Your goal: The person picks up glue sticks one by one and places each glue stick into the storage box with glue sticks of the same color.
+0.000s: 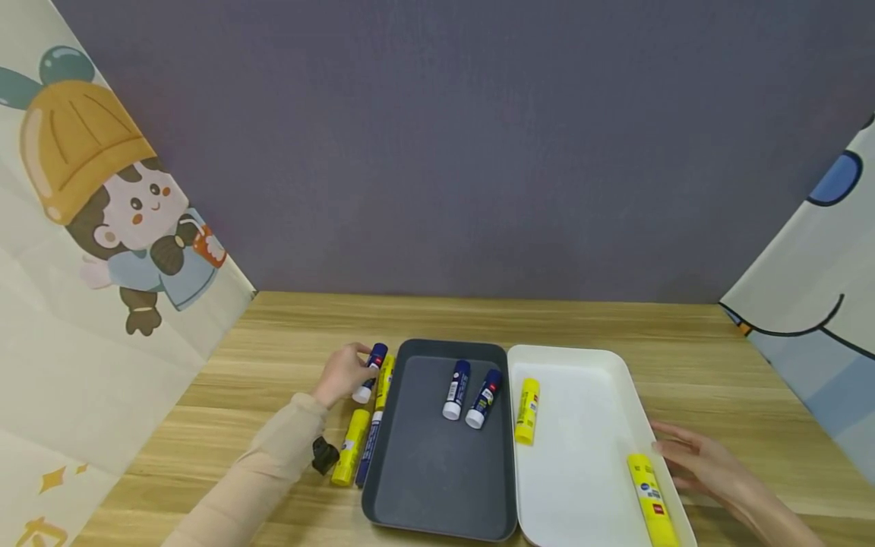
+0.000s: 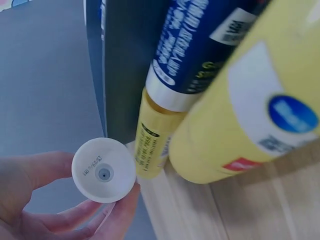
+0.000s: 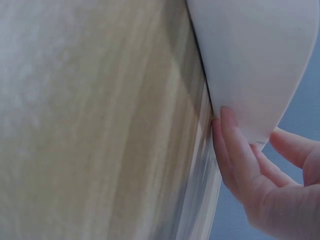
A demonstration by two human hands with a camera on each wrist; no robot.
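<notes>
My left hand [image 1: 343,375] pinches a blue glue stick [image 1: 378,357] upright-tilted, left of the grey tray [image 1: 444,475]; its round white end [image 2: 104,170] faces the camera in the left wrist view. Beside that hand lie two yellow glue sticks [image 1: 352,448] and a blue one [image 1: 369,448], along the tray's left side. My right hand [image 1: 707,463] is at the right side of the white tray [image 1: 581,486]. In the right wrist view, its fairly straight fingers [image 3: 242,155] rest on the tray's outer wall, with the thumb at the rim.
Two blue glue sticks [image 1: 456,390] with white ends lie in the grey tray. The white tray, standing directly alongside, holds two yellow ones [image 1: 527,412], one at each long side. A dark wall [image 1: 478,152] stands behind the wooden table [image 1: 307,319], with printed cloths left and right.
</notes>
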